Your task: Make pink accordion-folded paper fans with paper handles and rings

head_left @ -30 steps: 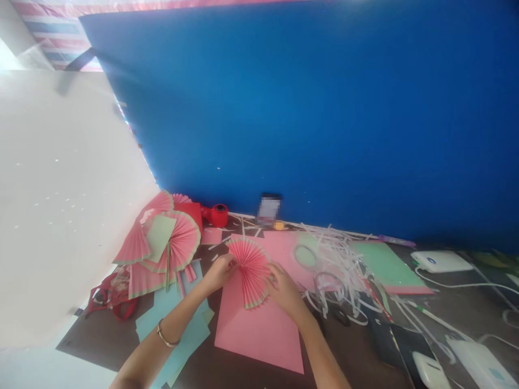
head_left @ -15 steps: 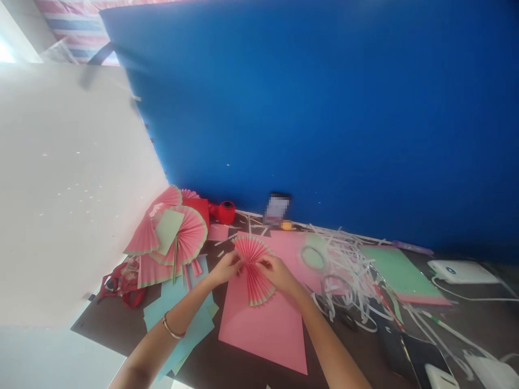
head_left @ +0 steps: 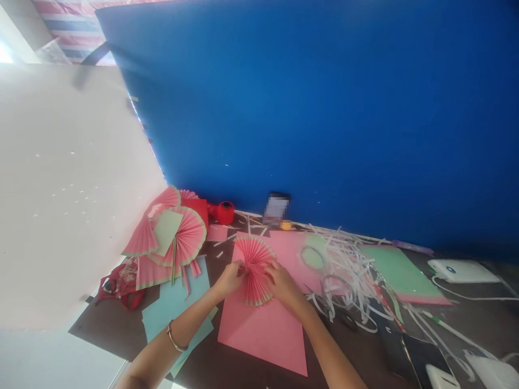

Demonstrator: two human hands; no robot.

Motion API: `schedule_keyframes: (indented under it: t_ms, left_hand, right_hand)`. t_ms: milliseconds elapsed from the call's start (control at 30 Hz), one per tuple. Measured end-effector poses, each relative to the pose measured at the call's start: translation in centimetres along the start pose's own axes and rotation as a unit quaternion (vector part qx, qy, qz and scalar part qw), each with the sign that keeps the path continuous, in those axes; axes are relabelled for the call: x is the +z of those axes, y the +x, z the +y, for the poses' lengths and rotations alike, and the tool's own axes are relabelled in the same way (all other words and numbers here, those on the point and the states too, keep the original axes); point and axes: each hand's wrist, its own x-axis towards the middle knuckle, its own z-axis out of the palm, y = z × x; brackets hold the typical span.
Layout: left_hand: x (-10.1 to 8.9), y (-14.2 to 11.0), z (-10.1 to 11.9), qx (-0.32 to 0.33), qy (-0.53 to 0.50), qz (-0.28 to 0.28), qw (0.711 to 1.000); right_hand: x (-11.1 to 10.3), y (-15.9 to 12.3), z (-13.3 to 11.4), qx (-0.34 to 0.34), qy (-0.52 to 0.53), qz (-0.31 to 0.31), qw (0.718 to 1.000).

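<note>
A pleated pink paper fan [head_left: 255, 265] with a pale green edge is spread out above a pink sheet of paper [head_left: 263, 340]. My left hand [head_left: 233, 278] pinches the fan at its left side, close to where the folds meet. On the opposite side, my right hand [head_left: 281, 283] has its fingers bent around the right part of the pleats, holding it too. Finished-looking pink fans [head_left: 186, 235] with green edges are piled to the left, a small pale green sheet [head_left: 168, 231] lying on them.
Light blue sheets [head_left: 174, 319] lie left of the pink paper. White paper strips [head_left: 344, 265] heap up at the right, near a green sheet [head_left: 401, 267]. A red tape roll [head_left: 226, 212] stands at the back by the blue panel [head_left: 308, 108]. White devices [head_left: 464, 271] with cables sit far right.
My right hand moved inward over the fan's pleats, then back out to its right side. The fan spreads wider on the right than half a second ago. The view shifted slightly.
</note>
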Motion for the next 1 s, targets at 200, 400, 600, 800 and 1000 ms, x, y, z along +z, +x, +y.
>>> schedule_keyframes:
  t_ms: [200,400,600,800,1000]
  left_hand:
    - [0.2,-0.5,-0.1,0.035,-0.017,-0.01,0.999]
    - [0.5,-0.3,-0.7,-0.01,-0.124,0.038,0.992]
    - [1.2,0.8,-1.1,-0.062,-0.182,0.114,0.975]
    - [2.3,1.4,-0.9,-0.104,-0.294,0.126,0.942]
    - [2.4,1.2,0.2,-0.09,-0.399,0.072,0.91]
  right_hand:
    - [0.5,-1.3,0.6,0.018,0.096,-0.002,0.995]
    - [1.4,-0.4,1.6,0.063,0.209,0.046,0.975]
    - [2.1,1.3,1.9,0.089,0.229,0.077,0.966]
    - [2.1,2.1,1.5,0.105,0.294,0.084,0.946]
    - [1.9,1.4,0.8,0.111,0.407,0.069,0.904]
